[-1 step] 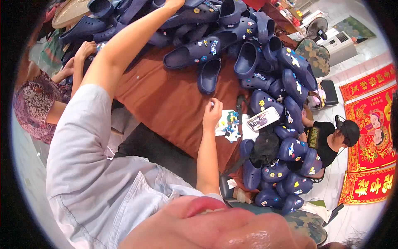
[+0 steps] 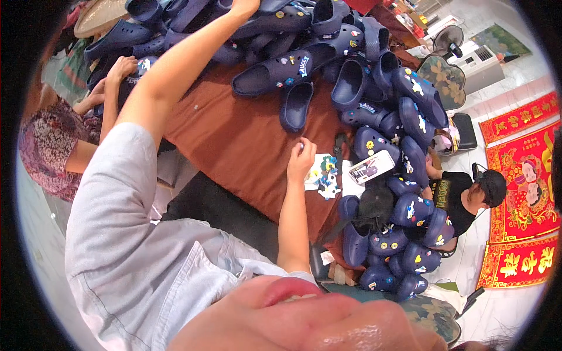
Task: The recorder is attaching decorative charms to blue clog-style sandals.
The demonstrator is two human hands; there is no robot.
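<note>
My left arm stretches up across the table to the pile of dark blue clogs. At the top edge my left hand point(image 2: 246, 7) rests against a clog point(image 2: 270, 22) with round yellow charms; its fingers are cut off by the frame. Over the brown cloth, my right hand point(image 2: 301, 159) is closed in a pinch, a tiny bluish thing just showing at the fingertips. Beside it lies a white sheet bearing several small shoe charms point(image 2: 329, 181) in blue, white and yellow. A plain clog point(image 2: 297, 106) sits just beyond this hand, near a charm-covered clog point(image 2: 272, 73).
A phone point(image 2: 372, 167) with a lit screen leans by the charms. Clogs are heaped along the table's right side, around a black bag point(image 2: 374, 207). One person point(image 2: 468, 190) sits at the right. Another person's hands point(image 2: 120, 70) handle a clog at the left.
My hands stay almost in place. At the left, the other person's hands and the clog near them have shifted slightly.
</note>
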